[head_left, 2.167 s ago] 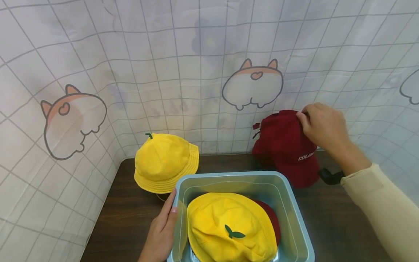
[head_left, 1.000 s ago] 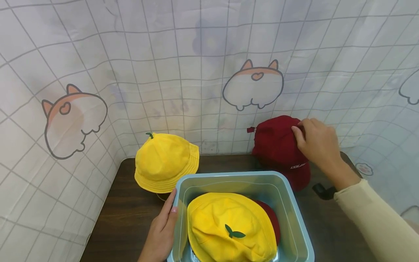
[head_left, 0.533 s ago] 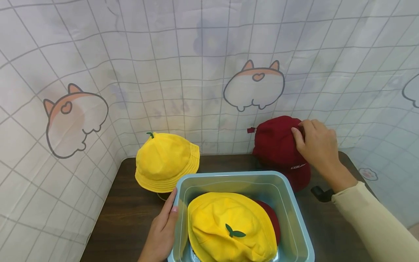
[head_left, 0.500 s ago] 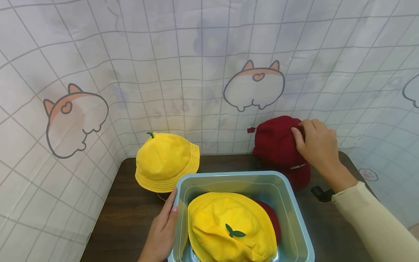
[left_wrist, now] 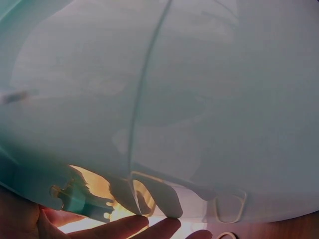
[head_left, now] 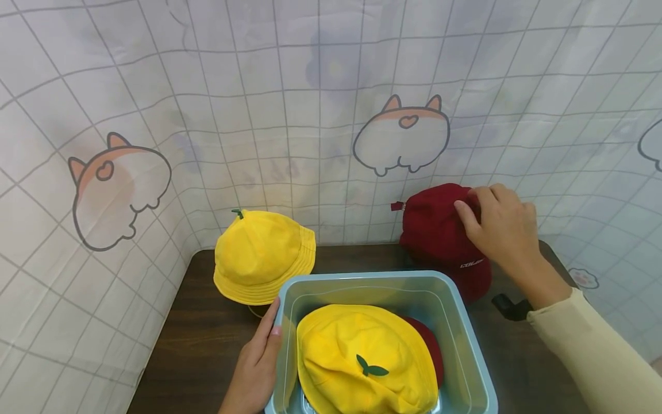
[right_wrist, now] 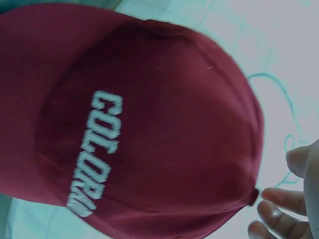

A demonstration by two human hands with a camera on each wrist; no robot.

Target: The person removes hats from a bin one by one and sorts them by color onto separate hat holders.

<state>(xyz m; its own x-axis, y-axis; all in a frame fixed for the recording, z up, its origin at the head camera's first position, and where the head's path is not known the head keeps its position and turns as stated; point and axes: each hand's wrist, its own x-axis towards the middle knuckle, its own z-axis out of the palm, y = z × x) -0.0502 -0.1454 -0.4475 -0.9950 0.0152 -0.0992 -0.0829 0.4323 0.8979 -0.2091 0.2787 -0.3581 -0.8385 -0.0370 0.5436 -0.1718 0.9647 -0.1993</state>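
Observation:
My right hand [head_left: 504,227] is at the crown of a dark red baseball cap [head_left: 437,230] with white lettering, at the back right of the table. In the right wrist view the fingers [right_wrist: 284,201] are loosely spread beside the button on the cap's top, and the thumb stands apart from the cloth. My left hand [head_left: 253,362] rests along the outer left wall of a light blue plastic tub [head_left: 383,276], fingers fairly straight, thumb at the rim. Inside the tub lie a yellow bucket hat [head_left: 357,339] with a green leaf sprout and, partly hidden beneath it, something dark red [head_left: 426,339].
Behind the tub's left corner a second yellow bucket hat [head_left: 261,250] sits upright, a thin ring showing under its brim. The dark wooden table [head_left: 181,351] ends at a white grid-patterned cloth backdrop [head_left: 289,115]. A black object [head_left: 509,307] is by my right wrist.
The cap first shifted down and slightly left with my right hand, then stayed still. Just now the right thumb has drawn away from the cloth. The left hand and tub have not moved.

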